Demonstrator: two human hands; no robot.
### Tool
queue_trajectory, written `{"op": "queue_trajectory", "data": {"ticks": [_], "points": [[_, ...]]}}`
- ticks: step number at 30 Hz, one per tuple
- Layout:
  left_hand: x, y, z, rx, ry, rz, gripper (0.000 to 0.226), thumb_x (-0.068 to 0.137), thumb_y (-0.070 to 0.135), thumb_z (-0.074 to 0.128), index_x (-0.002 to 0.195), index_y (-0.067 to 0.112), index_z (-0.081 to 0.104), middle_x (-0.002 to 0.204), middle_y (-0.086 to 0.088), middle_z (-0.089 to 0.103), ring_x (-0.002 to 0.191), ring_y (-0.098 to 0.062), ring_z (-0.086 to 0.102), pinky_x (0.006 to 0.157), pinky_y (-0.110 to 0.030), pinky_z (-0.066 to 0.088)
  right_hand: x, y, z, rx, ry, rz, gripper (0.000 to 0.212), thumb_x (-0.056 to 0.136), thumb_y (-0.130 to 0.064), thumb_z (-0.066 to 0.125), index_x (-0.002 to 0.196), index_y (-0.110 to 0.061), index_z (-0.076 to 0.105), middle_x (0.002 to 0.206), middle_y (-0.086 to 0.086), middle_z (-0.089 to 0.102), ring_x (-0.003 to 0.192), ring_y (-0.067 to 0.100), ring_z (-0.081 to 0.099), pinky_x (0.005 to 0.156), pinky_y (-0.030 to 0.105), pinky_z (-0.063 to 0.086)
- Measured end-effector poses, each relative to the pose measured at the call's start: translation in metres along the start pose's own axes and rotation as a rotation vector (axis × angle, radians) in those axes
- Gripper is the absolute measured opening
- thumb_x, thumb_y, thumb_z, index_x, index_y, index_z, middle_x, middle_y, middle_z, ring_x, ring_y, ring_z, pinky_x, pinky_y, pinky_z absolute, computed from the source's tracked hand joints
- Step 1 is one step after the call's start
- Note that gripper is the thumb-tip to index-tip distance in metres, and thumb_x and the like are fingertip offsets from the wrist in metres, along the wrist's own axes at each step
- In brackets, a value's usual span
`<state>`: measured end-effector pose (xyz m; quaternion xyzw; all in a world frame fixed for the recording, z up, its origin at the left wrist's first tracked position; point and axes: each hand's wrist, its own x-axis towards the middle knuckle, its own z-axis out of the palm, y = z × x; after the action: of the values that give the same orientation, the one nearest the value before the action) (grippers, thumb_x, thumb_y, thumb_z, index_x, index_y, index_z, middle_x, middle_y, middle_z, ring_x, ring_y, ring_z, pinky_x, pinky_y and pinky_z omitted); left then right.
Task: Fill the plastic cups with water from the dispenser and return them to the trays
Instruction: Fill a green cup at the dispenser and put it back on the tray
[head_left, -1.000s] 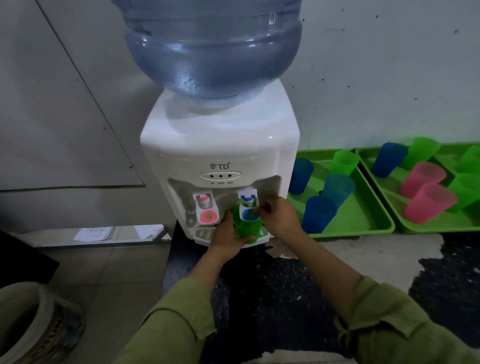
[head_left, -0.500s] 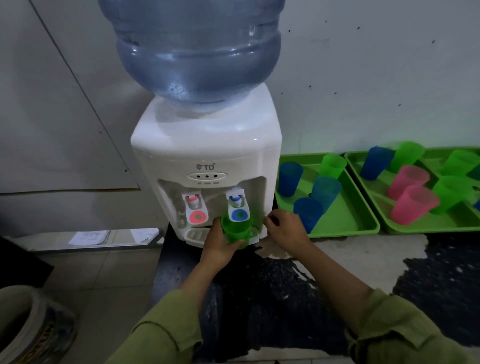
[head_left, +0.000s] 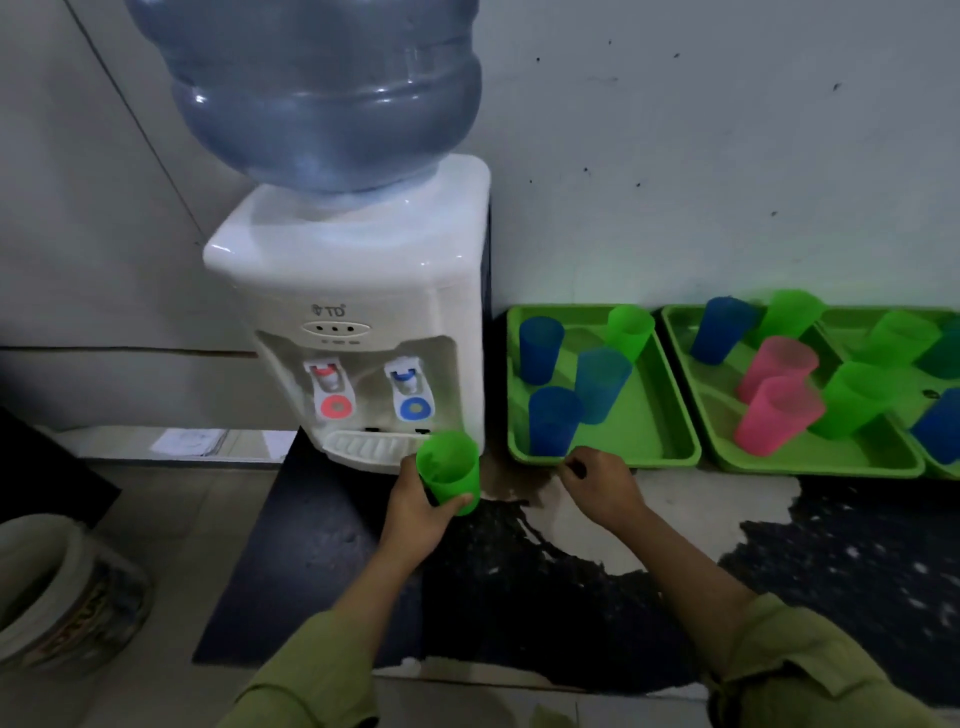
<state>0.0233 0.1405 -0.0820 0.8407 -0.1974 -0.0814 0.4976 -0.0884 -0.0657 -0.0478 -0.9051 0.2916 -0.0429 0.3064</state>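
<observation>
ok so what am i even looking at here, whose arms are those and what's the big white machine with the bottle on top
The view comes from a camera worn on a person's head, looking down, so the arms in green sleeves are that person's own. The white machine is a water dispenser with a large blue bottle upside down on top and a red tap and a blue tap. The left hand holds a green cup in front of the drip tray. The right hand is empty, near the nearest green tray. The trays hold blue, green and pink cups.
</observation>
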Motion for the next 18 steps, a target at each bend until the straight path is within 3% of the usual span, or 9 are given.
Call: {"op": "queue_trajectory", "data": {"ticks": [7, 10, 14, 18], "points": [[-0.030, 0.038, 0.045, -0.112, -0.200, 0.016, 0.068, 0.059, 0.027, 0.086, 0.116, 0.028, 0.048, 0.114, 0.007, 0.059, 0.108, -0.010, 0.057, 0.091, -0.033, 0.051, -0.002, 0.063, -0.037, 0.004, 0.071, 0.044, 0.020, 0.085, -0.014, 0.057, 0.102, -0.004, 0.061, 0.100, 0.015, 0.061, 0.090, 0.031, 0.059, 0.071, 0.032, 0.044], [-0.033, 0.064, 0.077, -0.149, -0.214, 0.061, 0.064, 0.057, 0.032, 0.085, 0.109, 0.038, 0.048, 0.109, 0.012, 0.060, 0.103, -0.006, 0.059, 0.083, -0.026, 0.055, 0.000, 0.091, -0.058, -0.029, 0.102, 0.027, 0.027, 0.085, -0.014, 0.059, 0.108, -0.002, 0.061, 0.104, 0.018, 0.061, 0.094, 0.031, 0.058, 0.077, 0.034, 0.045], [-0.024, 0.096, 0.114, -0.154, -0.224, 0.108, 0.061, 0.062, 0.033, 0.084, 0.109, 0.043, 0.046, 0.110, 0.019, 0.059, 0.105, 0.001, 0.057, 0.084, -0.019, 0.052, 0.010, 0.120, -0.080, -0.096, 0.147, -0.015, 0.030, 0.082, -0.010, 0.060, 0.110, 0.001, 0.062, 0.108, 0.023, 0.060, 0.099, 0.038, 0.055, 0.086, 0.039, 0.045], [-0.004, 0.125, 0.152, -0.156, -0.227, 0.108, 0.062, 0.068, 0.026, 0.082, 0.115, 0.032, 0.042, 0.108, 0.023, 0.052, 0.103, 0.000, 0.052, 0.082, -0.003, 0.040, 0.024, 0.142, -0.090, -0.289, 0.035, -0.067, 0.049, 0.087, -0.021, 0.056, 0.131, -0.001, 0.046, 0.134, 0.021, 0.046, 0.121, 0.036, 0.042, 0.100, 0.037, 0.036]]}}
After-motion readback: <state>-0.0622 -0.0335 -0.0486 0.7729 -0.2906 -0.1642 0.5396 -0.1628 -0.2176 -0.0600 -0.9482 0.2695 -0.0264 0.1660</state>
